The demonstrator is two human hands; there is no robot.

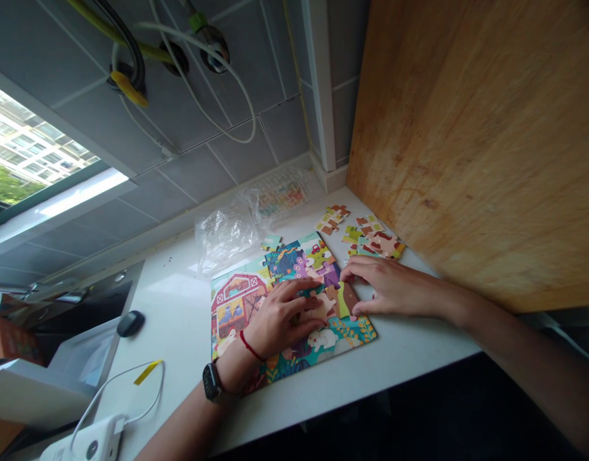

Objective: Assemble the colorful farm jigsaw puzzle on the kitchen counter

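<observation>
A farm-scene jigsaw puzzle (294,256) with a red barn lies on the white counter, largely put together. My left hand (280,314) rests on its middle, fingers spread and lying over the pieces. At the puzzle's right edge, my right hand (381,285) has its thumb and index finger around a brown-and-green puzzle piece (346,299). That piece lies against its neighbours; whether it sits flush I cannot tell. Loose puzzle pieces (378,243) are heaped beyond my right hand, with a small joined cluster (333,219) beside them. Another loose piece (272,242) touches the puzzle's top edge.
Clear plastic wrapping (227,237) and a bagged picture sheet (282,195) lie by the tiled wall. A wooden panel (467,147) stands close on the right. Leftward are a black mouse (130,324), a white charger (90,442) with its cable, and boxes (16,333).
</observation>
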